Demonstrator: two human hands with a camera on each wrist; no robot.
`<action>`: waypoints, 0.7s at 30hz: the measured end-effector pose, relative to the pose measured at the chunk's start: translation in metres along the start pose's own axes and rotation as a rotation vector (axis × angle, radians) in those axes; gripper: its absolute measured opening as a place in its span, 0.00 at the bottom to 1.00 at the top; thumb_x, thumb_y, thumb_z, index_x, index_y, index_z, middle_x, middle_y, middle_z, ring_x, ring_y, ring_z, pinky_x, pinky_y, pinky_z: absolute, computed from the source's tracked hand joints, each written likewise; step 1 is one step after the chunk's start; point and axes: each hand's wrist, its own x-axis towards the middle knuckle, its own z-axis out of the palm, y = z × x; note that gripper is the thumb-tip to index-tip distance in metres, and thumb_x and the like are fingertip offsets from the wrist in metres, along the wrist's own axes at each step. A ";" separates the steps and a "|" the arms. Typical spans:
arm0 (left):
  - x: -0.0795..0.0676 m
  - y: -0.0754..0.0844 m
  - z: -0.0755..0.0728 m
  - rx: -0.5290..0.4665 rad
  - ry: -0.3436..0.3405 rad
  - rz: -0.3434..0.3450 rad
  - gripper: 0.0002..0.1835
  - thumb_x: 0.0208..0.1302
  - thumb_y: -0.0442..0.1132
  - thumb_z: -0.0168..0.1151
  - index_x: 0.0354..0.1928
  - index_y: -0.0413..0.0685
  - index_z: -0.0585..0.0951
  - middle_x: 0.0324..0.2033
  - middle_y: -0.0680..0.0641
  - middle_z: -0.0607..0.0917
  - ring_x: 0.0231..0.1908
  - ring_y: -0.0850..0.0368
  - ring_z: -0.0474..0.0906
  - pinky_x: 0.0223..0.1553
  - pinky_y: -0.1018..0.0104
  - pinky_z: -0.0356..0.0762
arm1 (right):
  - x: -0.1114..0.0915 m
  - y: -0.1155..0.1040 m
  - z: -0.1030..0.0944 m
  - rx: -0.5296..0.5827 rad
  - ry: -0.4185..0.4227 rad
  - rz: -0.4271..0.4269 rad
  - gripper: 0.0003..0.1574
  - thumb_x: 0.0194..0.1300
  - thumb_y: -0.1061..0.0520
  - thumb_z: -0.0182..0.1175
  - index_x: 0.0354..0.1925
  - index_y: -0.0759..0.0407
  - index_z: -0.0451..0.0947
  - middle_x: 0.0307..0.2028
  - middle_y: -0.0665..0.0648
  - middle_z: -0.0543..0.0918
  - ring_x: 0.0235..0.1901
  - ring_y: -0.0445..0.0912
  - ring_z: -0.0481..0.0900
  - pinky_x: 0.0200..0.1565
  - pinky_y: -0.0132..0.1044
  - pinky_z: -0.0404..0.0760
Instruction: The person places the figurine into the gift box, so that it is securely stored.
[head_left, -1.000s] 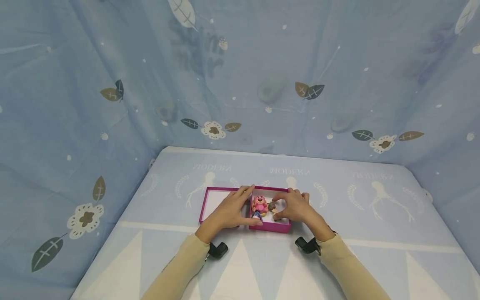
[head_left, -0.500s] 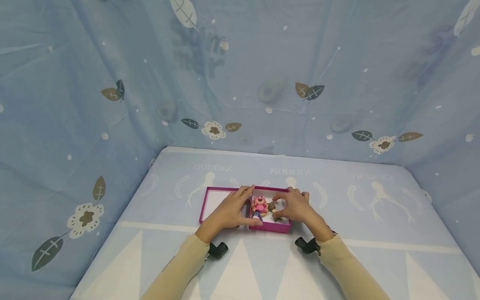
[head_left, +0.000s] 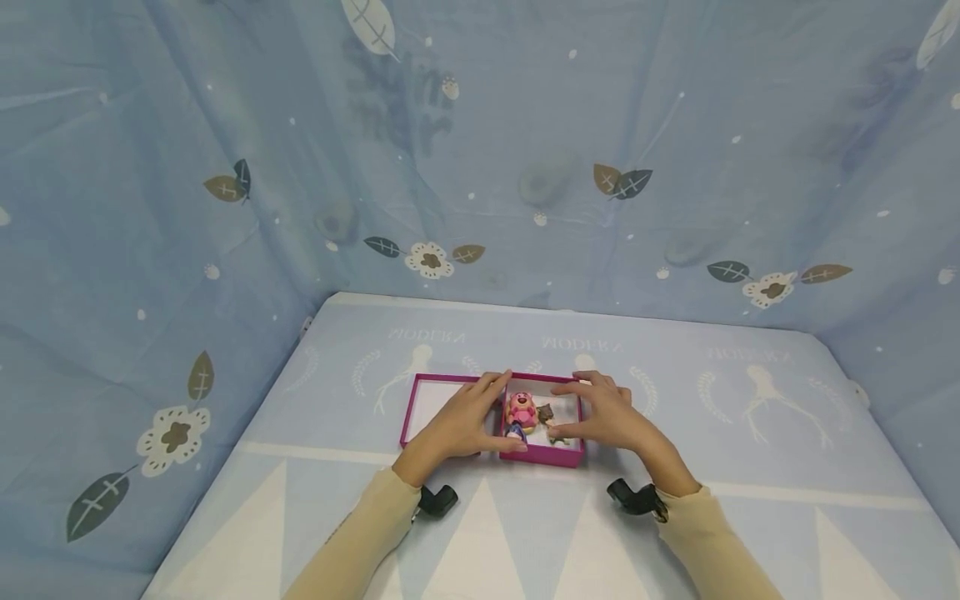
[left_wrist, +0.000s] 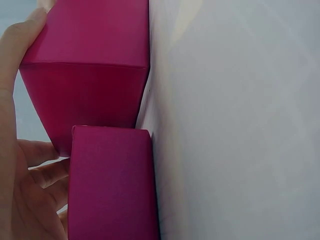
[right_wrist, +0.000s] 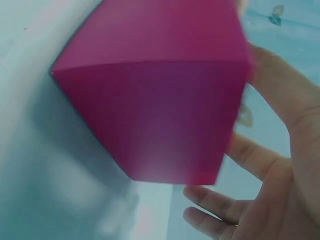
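Observation:
An open magenta box with a white inside stands on the table. My left hand holds its left side, thumb at the front edge and fingers at the back edge. In the box lie a pink bear figurine, a small dark-blue and white figurine and a small brownish figurine. Another small piece is partly hidden by my right thumb. My right hand is over the box's right side, thumb and fingers spread apart, with nothing visible between them. In the right wrist view the box shows its outer walls.
A shallow magenta-edged lid, white inside, lies left of the box, partly behind my left hand; the left wrist view shows the lid close against the box. A patterned pale-blue cloth covers the table, and a blue floral curtain hangs behind.
My right thumb and fingers have spread wider, and the hand has shifted right, leaving the small figurines in the box. My left hand and the box stay put.

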 end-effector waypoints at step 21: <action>0.001 0.001 -0.001 -0.022 0.008 0.024 0.62 0.46 0.74 0.67 0.77 0.51 0.53 0.71 0.47 0.64 0.66 0.43 0.67 0.65 0.46 0.68 | -0.054 0.060 -0.038 0.177 -0.005 -0.077 0.50 0.54 0.40 0.72 0.71 0.49 0.64 0.70 0.66 0.58 0.67 0.65 0.59 0.57 0.69 0.67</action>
